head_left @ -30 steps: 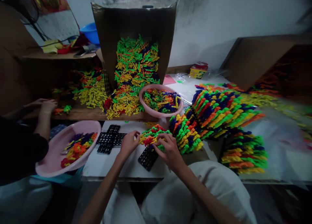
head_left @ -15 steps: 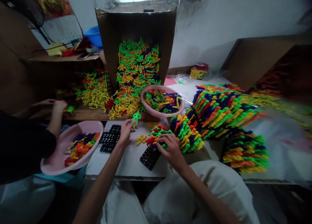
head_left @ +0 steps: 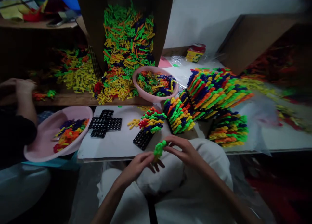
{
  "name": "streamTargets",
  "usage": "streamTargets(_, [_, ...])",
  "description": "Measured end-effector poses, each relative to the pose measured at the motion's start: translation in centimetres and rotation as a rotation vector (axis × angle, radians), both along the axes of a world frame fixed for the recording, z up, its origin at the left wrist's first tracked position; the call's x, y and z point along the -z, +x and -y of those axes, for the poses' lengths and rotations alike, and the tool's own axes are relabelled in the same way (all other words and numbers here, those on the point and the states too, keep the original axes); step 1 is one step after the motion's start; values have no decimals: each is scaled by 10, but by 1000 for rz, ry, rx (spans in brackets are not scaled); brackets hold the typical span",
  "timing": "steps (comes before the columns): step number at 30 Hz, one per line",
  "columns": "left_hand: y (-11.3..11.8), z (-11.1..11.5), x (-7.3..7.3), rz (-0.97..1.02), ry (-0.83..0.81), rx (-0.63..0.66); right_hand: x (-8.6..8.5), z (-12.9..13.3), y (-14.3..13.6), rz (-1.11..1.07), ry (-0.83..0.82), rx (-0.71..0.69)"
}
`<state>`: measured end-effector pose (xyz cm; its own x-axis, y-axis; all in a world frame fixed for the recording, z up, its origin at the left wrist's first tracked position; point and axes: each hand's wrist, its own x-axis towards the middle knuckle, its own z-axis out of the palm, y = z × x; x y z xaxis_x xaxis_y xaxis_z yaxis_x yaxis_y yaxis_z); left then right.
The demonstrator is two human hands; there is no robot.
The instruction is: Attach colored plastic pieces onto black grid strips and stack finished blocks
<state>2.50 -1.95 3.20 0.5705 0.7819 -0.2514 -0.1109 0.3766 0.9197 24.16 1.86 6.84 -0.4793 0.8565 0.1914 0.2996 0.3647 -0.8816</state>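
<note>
Your left hand (head_left: 143, 161) pinches a small bright-green piece (head_left: 159, 149) between thumb and fingers, while your right hand (head_left: 180, 149) grips its upper right edge with the fingertips, the two hands nearly meeting. The piece is held up on your side of the black grid (head_left: 142, 140), a little to its right, clear of it. It looks like moulded plastic: probably light and fairly stiff, its thin, knobbly limbs likelier to bend or snap than its body, and perhaps slick. The thicker middle should offer the surest hold, with fingertips only at the ends.

Colourful figures (head_left: 153, 120) crowd the grid's far end. Just to its left lie loose yellow pieces (head_left: 133, 122); farther left, crossed black grids (head_left: 105, 123). Packed rows of figures (head_left: 179, 115) stand to its right. Beyond it sits a pink bowl (head_left: 156, 99) of mixed pieces; well to its left, a pink basin (head_left: 40, 144) and a co-worker's hands (head_left: 24, 87).
</note>
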Motion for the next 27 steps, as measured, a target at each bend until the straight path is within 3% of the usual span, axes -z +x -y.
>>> streamTargets(3, [-5, 3, -1, 104, -86, 212, -2, 3, 16, 37, -63, -101])
streamTargets(6, [-7, 1, -1, 109, -127, 316, -6, 1, 22, 47, -94, -153])
streamTargets(8, [-7, -2, 1, 11, -92, 338, -10, -1, 22, 62, -101, -197])
streamTargets(10, [-6, -7, 5, -168, 48, 243, -15, -3, 21, 89, -84, -212])
streamTargets(13, [-2, -16, 18, -486, 362, -45, -20, -5, 16, 139, -45, -123])
streamTargets(18, [14, -37, 47, -825, 724, -429, -9, -11, 2, 176, 77, 10])
streamTargets(23, [35, -49, 71, -1181, 837, -555, 7, -17, -11, 349, 372, 111])
streamTargets(27, [45, -51, 79, -1288, 805, -606, 11, -23, -15, 481, 533, 129])
